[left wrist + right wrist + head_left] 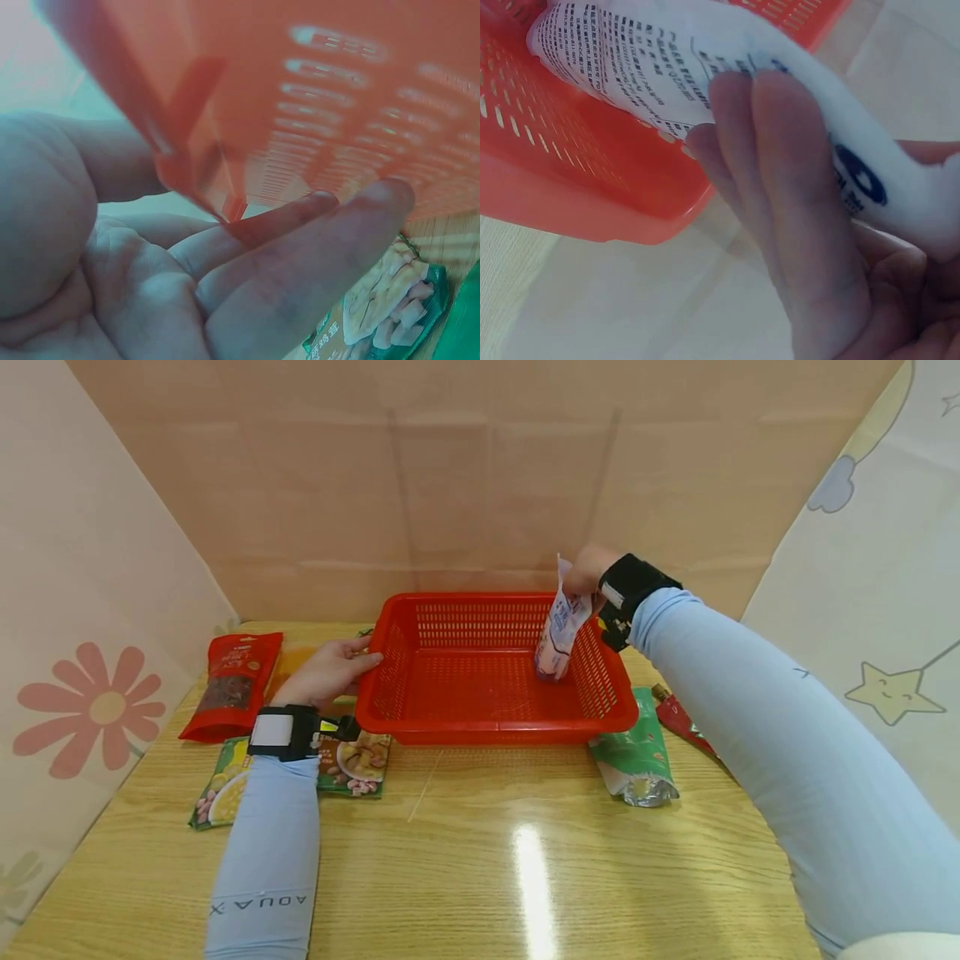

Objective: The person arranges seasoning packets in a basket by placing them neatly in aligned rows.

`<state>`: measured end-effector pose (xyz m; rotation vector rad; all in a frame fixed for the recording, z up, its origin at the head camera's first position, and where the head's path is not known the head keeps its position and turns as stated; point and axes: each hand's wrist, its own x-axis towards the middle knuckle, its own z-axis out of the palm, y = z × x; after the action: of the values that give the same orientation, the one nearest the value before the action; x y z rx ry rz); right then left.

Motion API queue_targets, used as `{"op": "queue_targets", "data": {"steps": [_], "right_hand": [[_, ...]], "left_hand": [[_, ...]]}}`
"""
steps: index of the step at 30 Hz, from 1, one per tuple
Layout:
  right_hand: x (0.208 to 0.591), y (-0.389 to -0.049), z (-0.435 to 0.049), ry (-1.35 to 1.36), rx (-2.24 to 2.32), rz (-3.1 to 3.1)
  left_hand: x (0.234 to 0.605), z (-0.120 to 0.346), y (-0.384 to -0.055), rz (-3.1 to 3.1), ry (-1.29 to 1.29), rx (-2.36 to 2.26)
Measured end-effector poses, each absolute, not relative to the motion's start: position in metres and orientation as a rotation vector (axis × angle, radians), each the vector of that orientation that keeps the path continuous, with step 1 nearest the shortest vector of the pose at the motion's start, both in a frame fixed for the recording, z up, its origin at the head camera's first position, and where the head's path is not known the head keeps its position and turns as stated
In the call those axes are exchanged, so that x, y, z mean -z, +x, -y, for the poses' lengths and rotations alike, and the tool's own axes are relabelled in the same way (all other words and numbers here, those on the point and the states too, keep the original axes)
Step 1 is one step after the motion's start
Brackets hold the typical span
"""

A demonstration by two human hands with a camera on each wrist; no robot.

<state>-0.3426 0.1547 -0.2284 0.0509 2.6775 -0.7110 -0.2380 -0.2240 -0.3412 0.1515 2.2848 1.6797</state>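
A red plastic basket with slotted walls sits in the middle of the table. My left hand holds its left rim, the thumb over the edge and the fingers beneath; in the left wrist view the fingers lie along the slotted outside. At the basket's right end, my right hand grips the top of a white and pink printed bag. The bag hangs tilted, its lower end inside the basket. Seen from the right wrist, the fingers press on the white bag, which carries small dark print.
Left of the basket lie a red pouch, a green-and-yellow packet and a brown packet. On the right are a green pouch with a silvery end and a red package, partly behind my right arm. Walls enclose the table.
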Motion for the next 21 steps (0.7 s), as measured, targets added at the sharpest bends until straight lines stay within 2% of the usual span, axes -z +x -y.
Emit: {"op": "queue_targets", "data": {"steps": [12, 21], "right_hand": [[0.218, -0.342, -0.162, 0.072, 0.805, -2.624], [0.183, -0.328, -0.167, 0.055, 0.767, -2.490]], "left_hand": [[0.340, 0.219, -0.240, -2.283, 0.170, -1.687], [0.341, 0.219, -0.242, -2.281, 0.160, -1.678]]}}
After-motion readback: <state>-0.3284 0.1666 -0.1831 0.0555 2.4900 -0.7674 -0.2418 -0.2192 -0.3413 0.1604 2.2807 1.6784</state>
